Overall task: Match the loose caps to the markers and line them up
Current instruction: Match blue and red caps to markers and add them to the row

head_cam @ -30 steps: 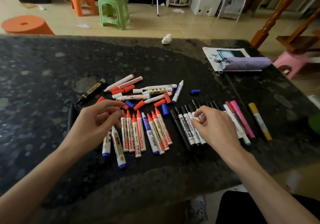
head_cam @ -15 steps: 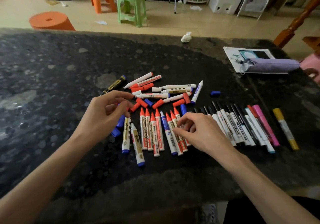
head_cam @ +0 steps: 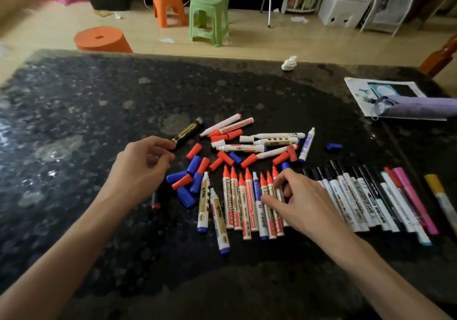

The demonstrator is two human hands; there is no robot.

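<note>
Nearest the left hand (head_cam: 138, 168), the loose caps (head_cam: 190, 181), red and blue, lay heaped on the dark speckled table (head_cam: 74, 121), with more red ones scattered just beyond. One lone blue cap (head_cam: 333, 146) sat well apart to the right. Beside the heap lay two blue-ended markers (head_cam: 210, 211), then a tight row of red-capped markers (head_cam: 243, 203) with their caps pointing away from the person. A longer row of black-capped markers (head_cam: 358, 196) followed, ending in a pink marker (head_cam: 415, 201) and, slightly apart, a yellow marker (head_cam: 440, 196). Behind the rows lay an unsorted pile of markers (head_cam: 262, 141), crossing one another.

The left hand hovered over the table with its fingers loosely curled and nothing visible in them. Its forefinger tip was right at the end of a black marker with a blue cap (head_cam: 189, 130), though contact could not be told. The right hand (head_cam: 301, 201) lay on the right end of the red-capped row, with thumb and forefinger spread across the barrels. Whether it pinched one could not be told.

Farther out, a crumpled white paper (head_cam: 289, 63) sat at the far edge, and a purple pouch (head_cam: 420, 108) lay on a printed sheet (head_cam: 358, 89). On the floor stood an orange stool (head_cam: 168, 5) and a green stool (head_cam: 209, 15).
</note>
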